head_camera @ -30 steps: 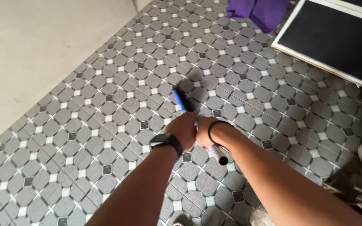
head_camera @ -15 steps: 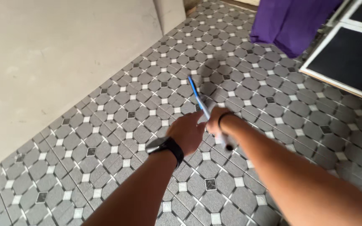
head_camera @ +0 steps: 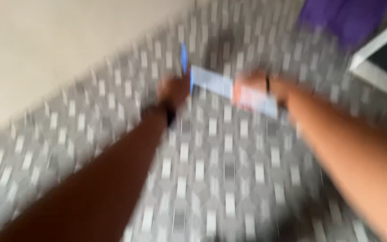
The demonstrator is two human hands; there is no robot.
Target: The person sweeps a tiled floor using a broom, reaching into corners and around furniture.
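The frame is heavily blurred by motion. My left hand (head_camera: 174, 91), with a dark watch on its wrist, sits at the far end of a long blue and white pole (head_camera: 216, 84). My right hand (head_camera: 251, 87), with a black band on the wrist, is closed around the same pole a little nearer to me. The pole runs across the view from left to right and looks like a pale smear. Its ends are too blurred to make out.
A grey patterned tile floor (head_camera: 211, 179) fills the lower view. A plain beige wall (head_camera: 59, 54) stands at the left. Purple cloth (head_camera: 350, 18) hangs at the top right beside a white-framed dark panel (head_camera: 381, 67).
Both hands and the pole have risen in the view and swung, so the pole now lies more crosswise. My hands are further apart. The picture has gone from sharp to blurred.
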